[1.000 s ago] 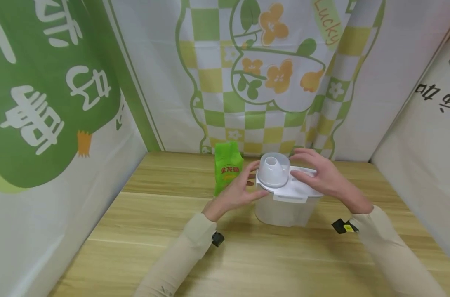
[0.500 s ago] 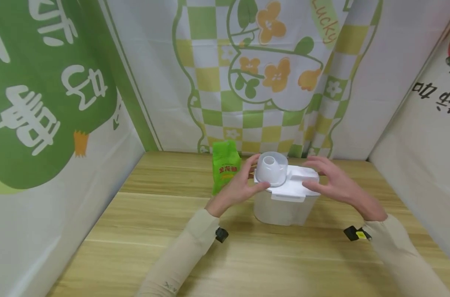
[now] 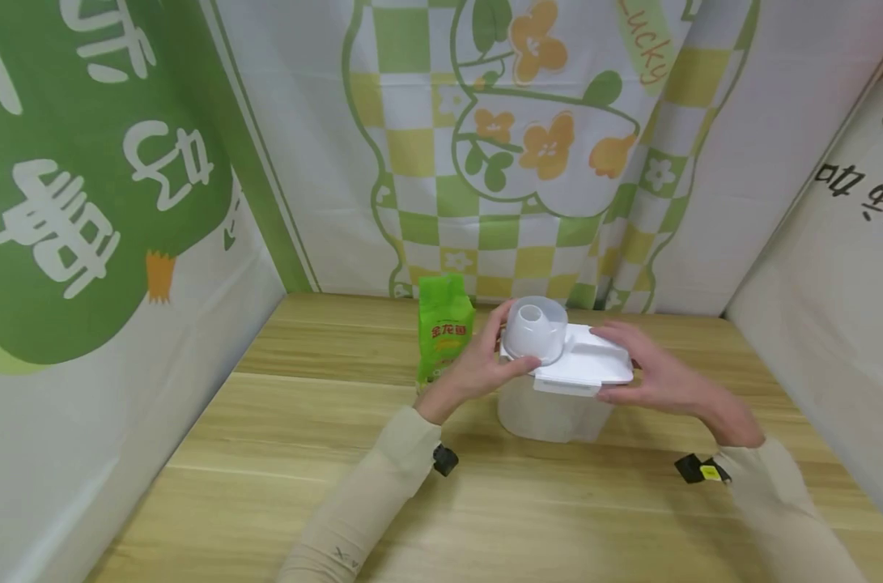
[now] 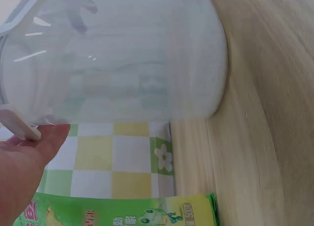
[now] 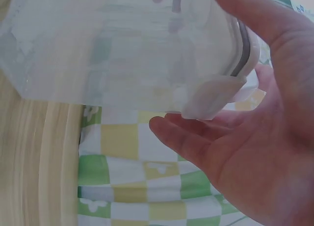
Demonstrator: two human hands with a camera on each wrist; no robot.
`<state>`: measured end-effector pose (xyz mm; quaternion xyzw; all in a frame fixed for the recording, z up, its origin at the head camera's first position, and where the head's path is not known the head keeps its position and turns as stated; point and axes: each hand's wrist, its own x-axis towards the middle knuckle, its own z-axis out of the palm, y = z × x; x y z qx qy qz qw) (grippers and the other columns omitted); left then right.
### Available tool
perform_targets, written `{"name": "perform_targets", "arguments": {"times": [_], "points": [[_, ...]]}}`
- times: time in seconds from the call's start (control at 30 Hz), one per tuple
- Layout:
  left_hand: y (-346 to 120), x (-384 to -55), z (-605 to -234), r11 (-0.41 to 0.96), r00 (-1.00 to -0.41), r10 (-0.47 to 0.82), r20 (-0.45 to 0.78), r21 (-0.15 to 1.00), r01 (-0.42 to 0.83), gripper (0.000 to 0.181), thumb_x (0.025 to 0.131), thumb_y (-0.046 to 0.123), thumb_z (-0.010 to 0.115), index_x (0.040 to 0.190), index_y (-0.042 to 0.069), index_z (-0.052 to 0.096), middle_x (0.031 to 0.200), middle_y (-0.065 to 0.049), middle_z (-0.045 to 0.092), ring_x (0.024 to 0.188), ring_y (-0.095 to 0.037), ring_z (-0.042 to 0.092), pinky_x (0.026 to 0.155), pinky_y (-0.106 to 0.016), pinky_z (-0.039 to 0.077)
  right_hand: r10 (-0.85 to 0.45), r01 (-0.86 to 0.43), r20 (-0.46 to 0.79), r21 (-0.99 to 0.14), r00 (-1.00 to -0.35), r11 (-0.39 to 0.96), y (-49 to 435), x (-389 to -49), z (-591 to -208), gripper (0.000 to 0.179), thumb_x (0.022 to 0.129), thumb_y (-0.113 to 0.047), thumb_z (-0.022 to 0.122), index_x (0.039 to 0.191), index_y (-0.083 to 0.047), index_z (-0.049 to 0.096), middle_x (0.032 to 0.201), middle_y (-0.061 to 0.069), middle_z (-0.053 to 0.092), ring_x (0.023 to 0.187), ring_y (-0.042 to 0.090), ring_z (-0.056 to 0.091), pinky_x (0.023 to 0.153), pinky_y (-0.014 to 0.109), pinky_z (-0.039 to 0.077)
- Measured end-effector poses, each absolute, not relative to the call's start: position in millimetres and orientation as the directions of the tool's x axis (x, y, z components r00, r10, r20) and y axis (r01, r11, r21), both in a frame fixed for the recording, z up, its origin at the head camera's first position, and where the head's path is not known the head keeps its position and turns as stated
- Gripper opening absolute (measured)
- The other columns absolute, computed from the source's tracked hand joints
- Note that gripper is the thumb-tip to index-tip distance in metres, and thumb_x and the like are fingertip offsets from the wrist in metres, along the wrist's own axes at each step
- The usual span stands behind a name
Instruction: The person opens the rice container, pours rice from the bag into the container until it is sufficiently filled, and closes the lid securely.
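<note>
A translucent storage container (image 3: 550,417) with a white lid (image 3: 590,360) stands on the table. On the lid's left part sits a clear cup (image 3: 536,332) with a white cone inside. My left hand (image 3: 485,360) holds the left end, its thumb at the front by the cup's base and its fingers reaching behind. At the other end, my right hand (image 3: 663,372) spans the lid, thumb in front and fingers behind. In the left wrist view, fingertips are at a white latch (image 4: 19,123). The right wrist view shows fingers behind another latch (image 5: 213,96), partly hidden.
A green packaged bag (image 3: 444,328) stands upright just left of the container, behind my left hand. The wooden table (image 3: 281,453) ends at a checkered cloth (image 3: 456,235) hung behind. Printed cloths hang on both sides.
My right hand has moved from over the lid near the cup outward and down to the lid's right end. My left hand has closed in around the cup's base; the container stays in place.
</note>
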<state>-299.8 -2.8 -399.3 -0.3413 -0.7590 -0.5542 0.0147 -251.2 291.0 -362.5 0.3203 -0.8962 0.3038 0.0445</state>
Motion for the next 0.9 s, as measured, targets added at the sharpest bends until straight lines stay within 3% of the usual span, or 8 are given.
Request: {"name": "perform_targets", "arguments": {"times": [0.13, 0.23, 0.37, 0.5, 0.6, 0.67, 0.9], "points": [[-2, -305, -400, 0.116, -0.759, 0.503, 0.414, 0.838, 0.534, 0.082, 0.088, 0.021, 0.074, 0.152, 0.025, 0.023, 0.145, -0.01, 0.043, 0.12, -0.026, 0.055, 0.095, -0.037, 0.053, -0.555, -0.627, 0.312, -0.521, -0.771, 0.579, 292, -254, -366, 0.079, 0.08, -0.011, 0.08, 0.147, -0.005, 0.038, 0.146, 0.02, 0.037, 0.116, 0.005, 0.041, 0.084, 0.022, 0.05], [-1, -309, -400, 0.104, -0.745, 0.506, 0.435, 0.827, 0.553, 0.082, 0.088, 0.021, 0.074, 0.152, 0.024, 0.024, 0.145, -0.008, 0.044, 0.121, -0.025, 0.055, 0.097, -0.034, 0.052, -0.545, -0.635, 0.338, -0.512, -0.768, 0.578, 292, -257, -369, 0.077, 0.081, -0.011, 0.08, 0.146, -0.006, 0.039, 0.145, 0.02, 0.039, 0.115, 0.003, 0.04, 0.083, 0.021, 0.049], [-1, -312, -400, 0.11, -0.74, 0.522, 0.425, 0.826, 0.552, 0.086, 0.087, 0.022, 0.074, 0.154, 0.024, 0.02, 0.148, -0.008, 0.042, 0.126, -0.026, 0.053, 0.103, -0.036, 0.049, -0.518, -0.623, 0.352, -0.526, -0.78, 0.58, 291, -259, -375, 0.077, 0.081, -0.009, 0.079, 0.147, -0.007, 0.039, 0.147, 0.021, 0.037, 0.118, 0.017, 0.043, 0.085, 0.029, 0.049], [-5, -314, -402, 0.142, -0.735, 0.565, 0.374, 0.834, 0.534, 0.1, 0.083, 0.024, 0.078, 0.156, 0.03, 0.01, 0.154, -0.007, 0.035, 0.136, -0.026, 0.045, 0.11, -0.042, 0.042, -0.501, -0.606, 0.349, -0.552, -0.792, 0.573, 291, -259, -382, 0.079, 0.082, -0.006, 0.078, 0.148, -0.005, 0.035, 0.152, 0.028, 0.026, 0.129, 0.041, 0.036, 0.089, 0.052, 0.049], [-9, -316, -402, 0.145, -0.706, 0.609, 0.362, 0.824, 0.548, 0.107, 0.08, 0.021, 0.08, 0.157, 0.032, 0.005, 0.159, -0.006, 0.028, 0.141, -0.026, 0.038, 0.114, -0.045, 0.038, -0.496, -0.599, 0.349, -0.575, -0.796, 0.557, 291, -258, -385, 0.08, 0.082, -0.005, 0.076, 0.149, -0.005, 0.033, 0.154, 0.032, 0.019, 0.133, 0.049, 0.03, 0.089, 0.063, 0.047], [-11, -316, -400, 0.135, -0.68, 0.635, 0.366, 0.814, 0.565, 0.109, 0.08, 0.019, 0.08, 0.156, 0.031, 0.004, 0.16, -0.006, 0.025, 0.143, -0.027, 0.036, 0.115, -0.046, 0.037, -0.492, -0.595, 0.348, -0.585, -0.798, 0.551, 290, -258, -385, 0.08, 0.083, -0.005, 0.076, 0.15, -0.006, 0.033, 0.154, 0.03, 0.02, 0.131, 0.045, 0.033, 0.089, 0.059, 0.049], [-10, -320, -400, 0.099, -0.61, 0.676, 0.414, 0.769, 0.631, 0.108, 0.082, 0.013, 0.076, 0.156, 0.027, -0.001, 0.161, -0.009, 0.021, 0.142, -0.028, 0.037, 0.115, -0.044, 0.037, -0.486, -0.619, 0.397, -0.613, -0.779, 0.491, 291, -259, -388, 0.081, 0.081, 0.003, 0.075, 0.149, -0.004, 0.032, 0.15, 0.023, 0.028, 0.119, 0.006, 0.039, 0.086, 0.018, 0.048]]}}
